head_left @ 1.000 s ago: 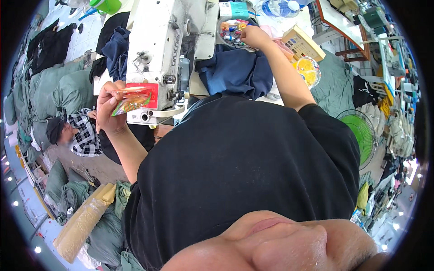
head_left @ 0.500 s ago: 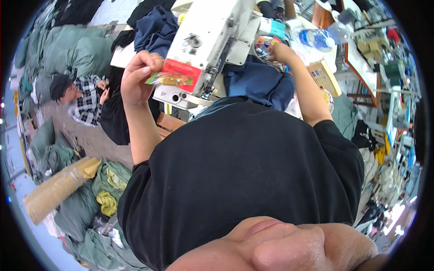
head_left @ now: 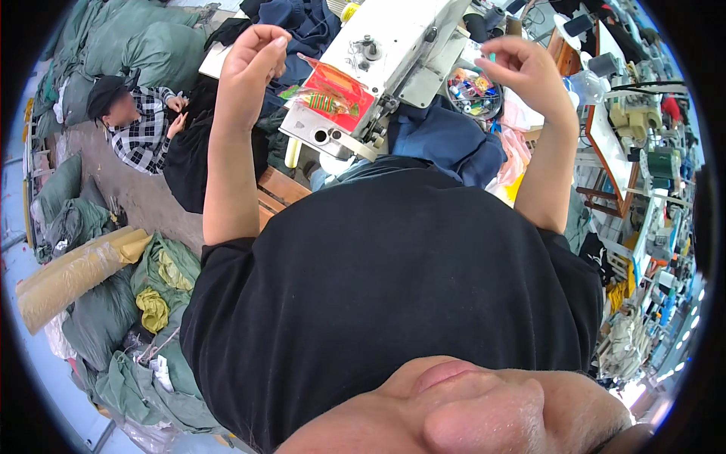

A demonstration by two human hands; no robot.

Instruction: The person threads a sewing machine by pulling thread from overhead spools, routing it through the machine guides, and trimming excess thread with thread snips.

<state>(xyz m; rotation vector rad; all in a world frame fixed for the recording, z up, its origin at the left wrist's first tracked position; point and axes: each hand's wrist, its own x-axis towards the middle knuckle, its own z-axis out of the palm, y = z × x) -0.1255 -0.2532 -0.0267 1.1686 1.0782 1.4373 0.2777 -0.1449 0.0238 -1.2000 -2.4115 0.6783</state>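
My left hand (head_left: 253,60) is raised left of the white sewing machine (head_left: 401,38). Its thumb and fingers are curled together; whatever they may pinch cannot be made out. A red packet with a clear striped front (head_left: 333,94) lies on the machine head, apart from that hand. On the right, my right hand (head_left: 525,68) hovers above a round container of small colourful items (head_left: 475,92). Its fingers are bent, with a gap between thumb and forefinger and nothing visible held. Dark blue cloth (head_left: 442,140) is bunched beside the machine, close to my body.
A person in a checked shirt (head_left: 144,129) sits low at the left. Green bundles (head_left: 151,45) and a wrapped brown roll (head_left: 79,276) lie on that side. More navy cloth (head_left: 302,26) is behind the machine. Pink material (head_left: 514,129) hangs near my right forearm.
My left hand has moved up, away from the red packet. My right hand has lifted out of the round container, uncovering its contents. The view has shifted slightly.
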